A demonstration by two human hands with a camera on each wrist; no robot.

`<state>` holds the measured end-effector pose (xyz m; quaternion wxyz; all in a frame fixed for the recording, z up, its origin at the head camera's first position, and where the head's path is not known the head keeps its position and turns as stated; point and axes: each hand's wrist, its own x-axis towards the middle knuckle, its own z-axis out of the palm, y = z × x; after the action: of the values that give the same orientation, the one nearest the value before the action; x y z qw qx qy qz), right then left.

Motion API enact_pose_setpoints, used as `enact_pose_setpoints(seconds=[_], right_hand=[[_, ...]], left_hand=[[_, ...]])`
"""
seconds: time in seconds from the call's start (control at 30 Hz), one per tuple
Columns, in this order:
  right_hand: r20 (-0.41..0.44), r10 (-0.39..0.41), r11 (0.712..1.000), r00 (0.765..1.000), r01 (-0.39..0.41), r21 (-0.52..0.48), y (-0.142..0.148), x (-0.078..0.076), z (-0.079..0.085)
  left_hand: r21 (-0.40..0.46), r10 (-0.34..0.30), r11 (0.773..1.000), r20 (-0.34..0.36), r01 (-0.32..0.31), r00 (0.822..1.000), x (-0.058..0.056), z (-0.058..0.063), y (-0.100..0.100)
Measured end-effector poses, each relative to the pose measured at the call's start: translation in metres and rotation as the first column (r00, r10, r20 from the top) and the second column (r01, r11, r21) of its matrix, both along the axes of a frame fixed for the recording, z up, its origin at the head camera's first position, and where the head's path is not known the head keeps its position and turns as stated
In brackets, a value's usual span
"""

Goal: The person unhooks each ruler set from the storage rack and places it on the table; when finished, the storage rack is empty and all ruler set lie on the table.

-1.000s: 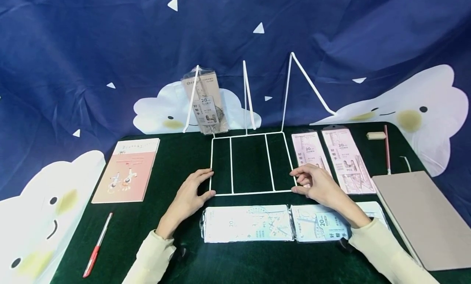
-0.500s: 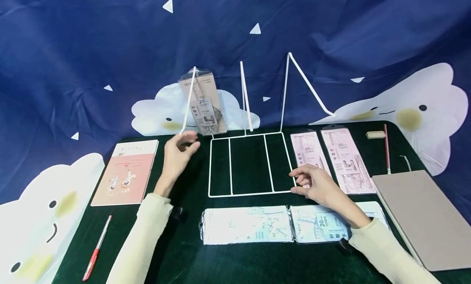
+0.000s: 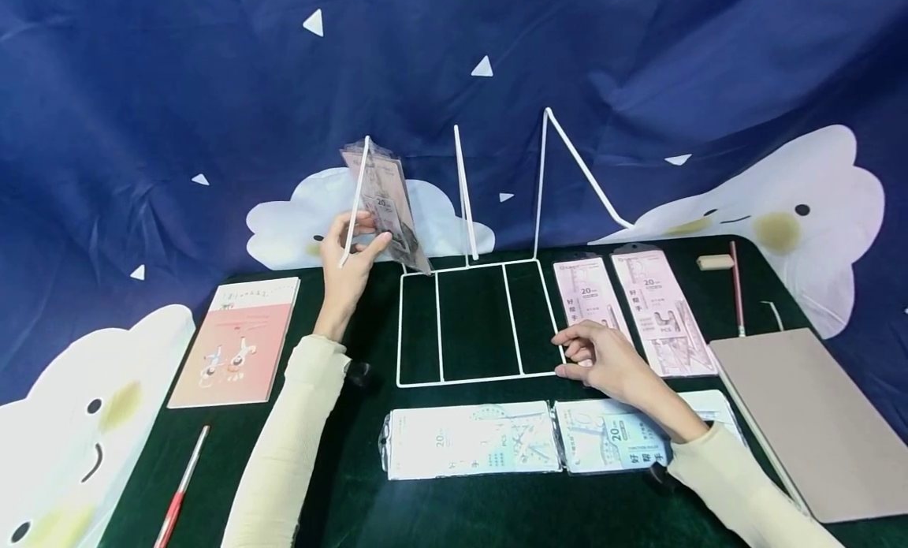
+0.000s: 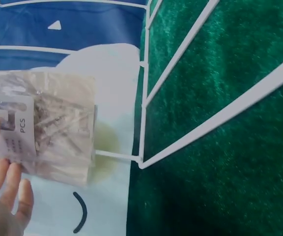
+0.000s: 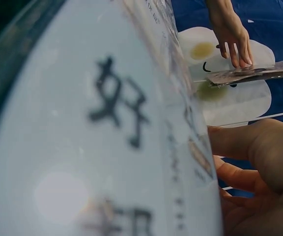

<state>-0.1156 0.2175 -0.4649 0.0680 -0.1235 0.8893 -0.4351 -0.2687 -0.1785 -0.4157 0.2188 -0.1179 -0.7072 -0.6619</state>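
Blue backdrop point(image 3: 397, 67): behind everything I survey, printed with white clouds and triangles. Dark green tabletop point(image 3: 383, 520): beneath the rest. White wire rack point(image 3: 439, 327): centre, gridded base lying flat, three peaked uprights at the back; on my head feed the left upright crosses in front of the left hand. Grey-beige notebook point(image 3: 812, 422): right side. Coral-and-white booklet point(image 3: 236, 343): left side. Two blue ruler-set packs point(image 3: 471, 441) point(image 3: 603, 434): end to end before the rack, the right one partly hidden by the right forearm. Two pink ruler-set packs point(image 3: 587, 292) point(image 3: 663, 311): side by side, right of the rack; the right hand masks part of the nearer. Beige ruler-set pack point(image 3: 388, 193): hanging tilted at the left upright. Red-capped pen point(image 3: 180, 490): left front. Red pencil point(image 3: 737, 292): beyond the notebook, cream eraser point(image 3: 715, 262) just left of it. Pale hooked piece point(image 3: 778, 318): at the notebook's far edge, identity unclear to me.

Left hand point(image 3: 349, 272): raised, arm extended, fingers parted, tips at the beige pack's face. Right hand point(image 3: 610, 359): low, forefinger and thumb holding the base's right rod near the front corner, remaining fingers curled.

Materials: backdrop, creased cloth; tabletop, velvety nap; rack, slim smooth rods; packs, glossy clear sleeves over printed card; booklet, flat rectangle; eraser, small block.
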Motion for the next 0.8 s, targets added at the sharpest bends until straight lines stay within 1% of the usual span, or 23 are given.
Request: enact_pose_setpoints(seconds=[0.23,0.4,0.47,0.67,0.8], right_hand=[[-0.003,-0.002,1.000,1.000,0.002,0.006,0.001,0.001,0.000],[0.022,-0.003,1.000,1.000,0.003,-0.013,0.001,0.001,-0.001],[0.031,-0.004,1.000,1.000,0.004,-0.018,0.001,0.002,-0.002],[0.005,-0.003,1.000,1.000,0.003,-0.005,0.002,0.001,-0.002],[-0.003,0.002,1.000,1.000,-0.002,-0.001,0.002,0.000,-0.001]], left_hand=[[0.028,-0.002,1.000,-0.012,0.003,1.000,-0.002,0.001,0.002],[0.037,0.005,0.999,-0.020,-0.004,1.000,-0.002,-0.001,0.004],[0.053,-0.002,0.999,-0.020,0.003,1.000,-0.001,-0.001,0.005],[0.117,-0.040,0.992,-0.029,0.043,0.999,0.000,0.000,0.009],[0.133,-0.038,0.990,-0.018,0.040,0.999,0.002,0.002,0.011]])
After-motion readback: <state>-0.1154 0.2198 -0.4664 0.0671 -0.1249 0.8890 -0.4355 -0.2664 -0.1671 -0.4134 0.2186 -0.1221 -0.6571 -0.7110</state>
